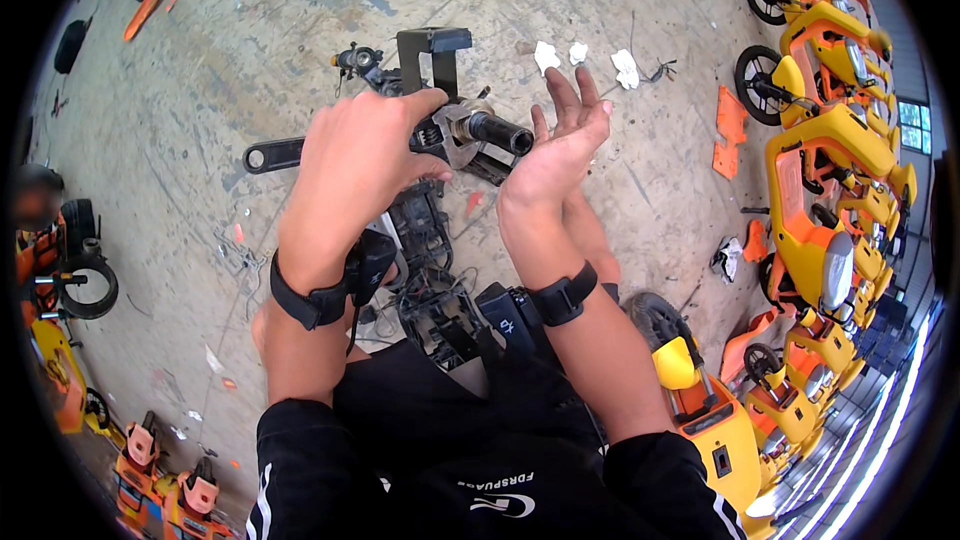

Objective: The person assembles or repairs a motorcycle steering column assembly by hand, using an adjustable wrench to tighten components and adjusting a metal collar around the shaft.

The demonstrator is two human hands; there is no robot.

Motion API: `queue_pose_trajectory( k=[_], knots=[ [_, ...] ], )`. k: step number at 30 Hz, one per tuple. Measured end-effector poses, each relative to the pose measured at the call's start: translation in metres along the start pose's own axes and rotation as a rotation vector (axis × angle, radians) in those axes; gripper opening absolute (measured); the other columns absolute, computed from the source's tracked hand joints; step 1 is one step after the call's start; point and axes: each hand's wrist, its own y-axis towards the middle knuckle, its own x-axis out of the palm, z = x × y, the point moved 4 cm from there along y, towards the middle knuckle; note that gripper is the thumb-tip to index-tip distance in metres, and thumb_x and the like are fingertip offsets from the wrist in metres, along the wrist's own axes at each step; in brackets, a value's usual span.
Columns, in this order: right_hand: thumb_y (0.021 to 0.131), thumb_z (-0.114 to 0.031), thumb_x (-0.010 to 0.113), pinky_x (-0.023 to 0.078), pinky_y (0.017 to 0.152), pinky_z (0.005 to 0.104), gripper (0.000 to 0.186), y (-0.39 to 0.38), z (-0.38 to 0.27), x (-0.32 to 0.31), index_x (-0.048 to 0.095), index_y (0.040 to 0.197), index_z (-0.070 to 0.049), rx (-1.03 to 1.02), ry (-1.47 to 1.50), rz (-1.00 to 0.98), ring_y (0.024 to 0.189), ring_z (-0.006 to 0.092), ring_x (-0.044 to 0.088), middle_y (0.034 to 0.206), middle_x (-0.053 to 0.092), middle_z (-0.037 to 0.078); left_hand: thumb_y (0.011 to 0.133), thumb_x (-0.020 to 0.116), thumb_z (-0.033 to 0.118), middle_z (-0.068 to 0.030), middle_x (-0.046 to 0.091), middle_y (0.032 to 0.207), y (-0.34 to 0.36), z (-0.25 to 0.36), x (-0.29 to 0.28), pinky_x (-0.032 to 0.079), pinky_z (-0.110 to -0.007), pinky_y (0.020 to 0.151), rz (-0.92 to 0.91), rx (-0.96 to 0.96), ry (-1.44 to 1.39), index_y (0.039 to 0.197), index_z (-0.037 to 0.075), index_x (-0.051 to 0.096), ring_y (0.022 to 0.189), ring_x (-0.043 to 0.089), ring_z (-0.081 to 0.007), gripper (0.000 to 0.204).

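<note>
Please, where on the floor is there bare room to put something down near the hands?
Bare concrete floor lies to the left of the left hand, above the black wrench. Another free patch lies right of the open right hand, before the yellow bikes. Below the hands, black frame parts crowd the floor.

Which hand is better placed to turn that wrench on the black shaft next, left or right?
Left, most likely. The left hand already wraps the wrench by the shaft. The right hand is open, palm up, beside the shaft's end, holding nothing.
</note>
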Motion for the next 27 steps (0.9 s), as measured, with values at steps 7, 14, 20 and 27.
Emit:
queue_pose_trajectory(
  k=[7, 14, 20, 27],
  knots=[
    [0.09, -0.059, 0.022, 0.019, 0.107, 0.0489, 0.069, -0.002, -0.002, 0.0, 0.039, 0.129, -0.005, -0.035, 0.086, 0.002, 0.127, 0.0258, 0.037, 0.123, 0.051, 0.017, 0.053, 0.081, 0.023, -0.0179, 0.063, 0.071, 0.0, 0.002, -0.001, 0.049, -0.039, 0.065, -0.032, -0.002, -0.019, 0.107, 0.011, 0.067, 0.071, 0.062, -0.0341, 0.057],
    [0.09, -0.059, 0.023, 0.016, 0.108, 0.0492, 0.07, 0.001, -0.005, -0.003, 0.038, 0.13, -0.005, -0.059, 0.086, 0.012, 0.127, 0.0258, 0.037, 0.123, 0.05, 0.017, 0.058, 0.081, 0.025, -0.0175, 0.065, 0.079, -0.015, 0.007, 0.02, 0.05, -0.04, 0.066, 0.05, -0.055, 0.05, 0.112, 0.012, 0.064, 0.075, 0.063, -0.0345, 0.058],
    [0.093, -0.056, 0.021, 0.014, 0.108, 0.0513, 0.063, -0.004, -0.002, 0.001, 0.039, 0.129, -0.007, -0.04, 0.074, 0.019, 0.127, 0.0246, 0.037, 0.121, 0.052, 0.014, 0.055, 0.081, 0.019, -0.0181, 0.065, 0.085, -0.003, -0.015, 0.015, 0.049, -0.038, 0.067, -0.01, 0.036, -0.173, 0.111, 0.009, 0.064, 0.077, 0.062, -0.0345, 0.059],
    [0.095, -0.051, 0.021, 0.016, 0.109, 0.0494, 0.06, -0.006, -0.001, 0.0, 0.038, 0.132, -0.007, -0.038, 0.078, 0.025, 0.127, 0.024, 0.037, 0.125, 0.05, 0.014, 0.054, 0.082, 0.019, -0.0167, 0.066, 0.086, 0.002, -0.02, 0.004, 0.049, -0.037, 0.068, -0.049, 0.076, -0.108, 0.107, 0.009, 0.066, 0.076, 0.062, -0.0334, 0.056]
  ],
)
